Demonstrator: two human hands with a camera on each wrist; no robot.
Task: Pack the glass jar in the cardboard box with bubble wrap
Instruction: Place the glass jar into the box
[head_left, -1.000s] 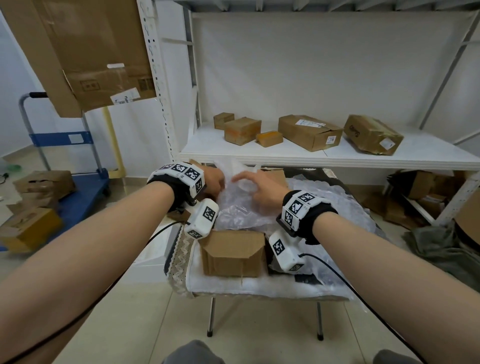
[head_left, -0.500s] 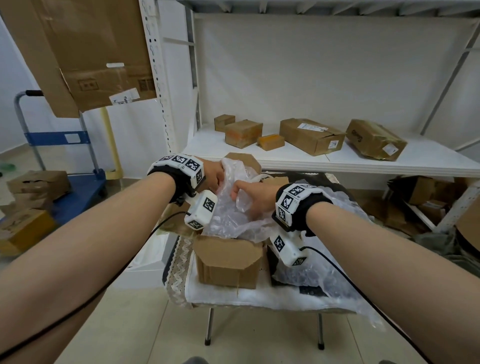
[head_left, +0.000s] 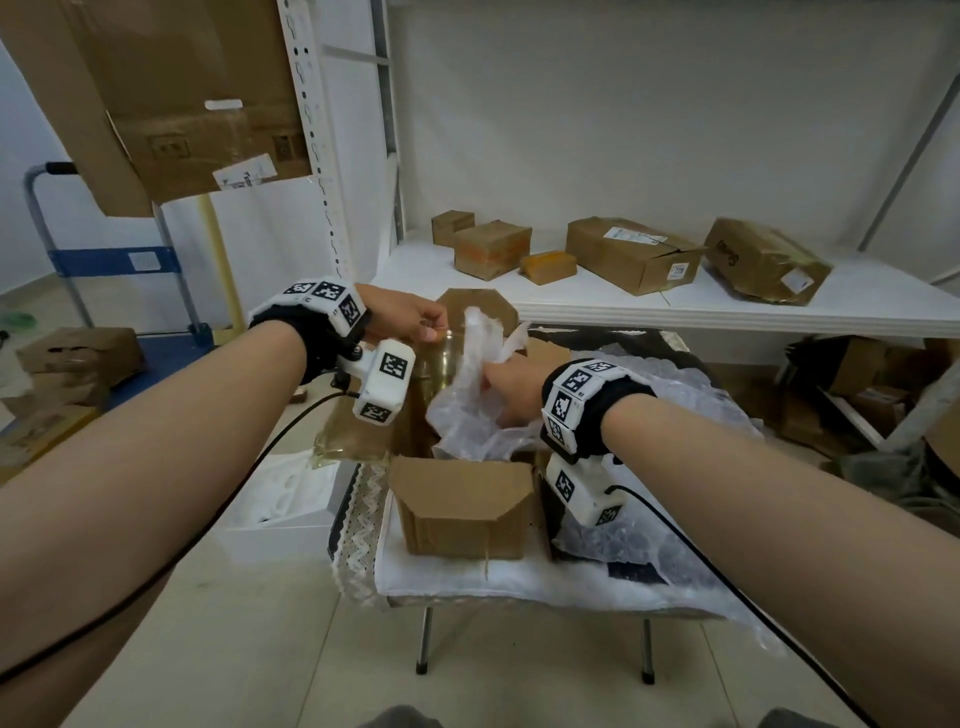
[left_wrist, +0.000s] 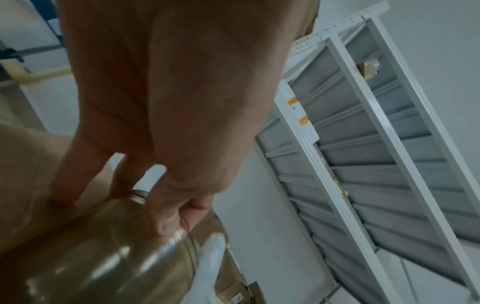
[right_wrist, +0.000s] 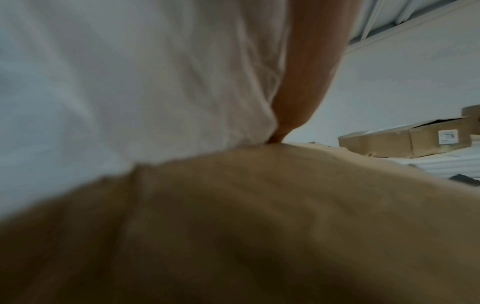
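While the glass jar (head_left: 439, 364) hangs upright over the open cardboard box (head_left: 462, 512), I judge I should lower it slowly and tuck wrap on every side. My left hand (head_left: 402, 322) pinches its neck from above; my right hand (head_left: 511, 387) grips the bubble wrap (head_left: 467, 415) beside it.
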